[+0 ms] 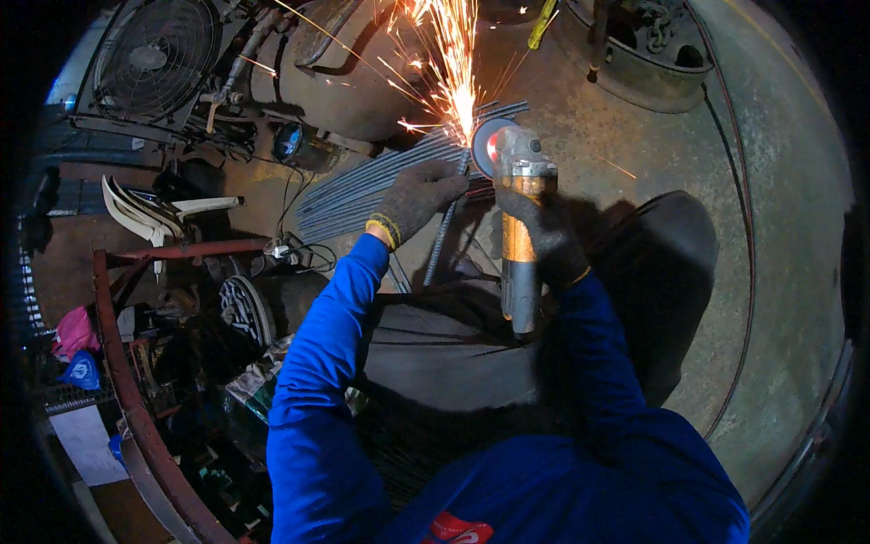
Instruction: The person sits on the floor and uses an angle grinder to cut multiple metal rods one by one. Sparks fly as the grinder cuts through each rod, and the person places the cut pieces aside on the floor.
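In a dark work glove, my right hand (548,231) is wrapped round the body of an angle grinder (518,245) with an orange and grey casing. The grinder's disc (484,148) meets the far end of a ribbed steel bar (441,238), and bright sparks (456,68) fly away from me there. My gloved left hand (417,199) is closed on that bar just short of the disc. Beneath and beyond it lies a bundle of similar steel bars (349,195) on the floor. My left fingertips are partly hidden by the glove's dark shape.
A large fan (156,59) and a rounded metal tank (335,68) stand at the far left. A reddish metal frame (127,363) runs along the left. Far right sits a round metal basin (634,77) with a chain; a cable (745,218) trails down the floor.
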Motion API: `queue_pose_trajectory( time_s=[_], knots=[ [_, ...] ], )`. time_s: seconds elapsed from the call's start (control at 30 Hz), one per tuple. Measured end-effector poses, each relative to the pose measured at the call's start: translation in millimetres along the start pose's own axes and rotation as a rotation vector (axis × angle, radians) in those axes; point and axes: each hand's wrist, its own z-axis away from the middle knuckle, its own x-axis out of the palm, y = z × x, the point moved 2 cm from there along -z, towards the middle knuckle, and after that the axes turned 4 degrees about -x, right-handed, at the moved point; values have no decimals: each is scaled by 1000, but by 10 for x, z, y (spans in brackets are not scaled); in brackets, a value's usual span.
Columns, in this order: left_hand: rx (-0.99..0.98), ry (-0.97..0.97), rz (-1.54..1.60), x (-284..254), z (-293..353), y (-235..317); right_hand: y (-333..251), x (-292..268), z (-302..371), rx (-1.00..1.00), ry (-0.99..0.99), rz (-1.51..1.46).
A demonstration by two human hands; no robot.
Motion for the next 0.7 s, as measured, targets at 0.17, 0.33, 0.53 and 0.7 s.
queue_pose_trajectory(
  time_s=[0.17,0.33,0.53,0.7],
  knots=[
    [-36,-21,8,-59,42,-4,-77,122,3,36,-27,-33],
    [-21,-33,44,25,-11,40,-62,29,-1,-25,0,16],
    [-15,-13,35,15,-43,-70,14,0,-26,-15,-15,37],
    [-54,-56,72,19,-34,-34,-90,35,28,-155,-17,144]
  ],
)
